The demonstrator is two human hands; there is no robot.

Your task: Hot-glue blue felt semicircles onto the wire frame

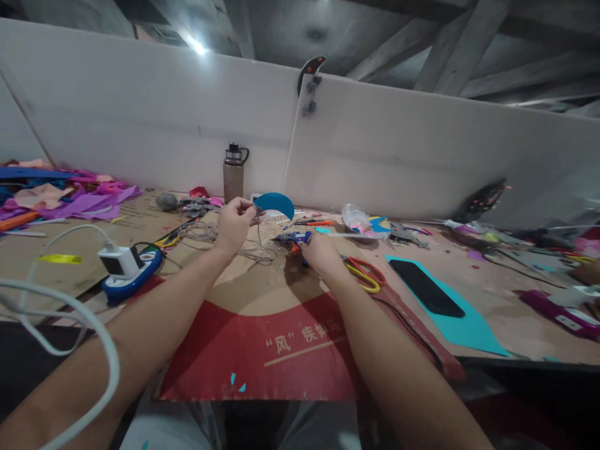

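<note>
**Two hands at a cluttered craft table**

A cardboard-covered table [244, 294] stands before a white partition [140, 125]. At far left lie purple paper scraps [89, 203], and nearer, a white charger [117, 261]. In the middle, the left hand [233, 226] pinches a blue crescent piece [274, 203], raised above the table. Just right of it, the right hand [321, 253] is closed around a blue glue gun [293, 238] low over the table. The scissors [363, 272] lie beside this hand, and a black phone [426, 287] further right.

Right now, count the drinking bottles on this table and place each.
1. The bottle stands upright at the back of the table, against the white partition, beyond the left hand holding a blue paper piece. Others could lie hidden under the paper scraps at far left.
</note>
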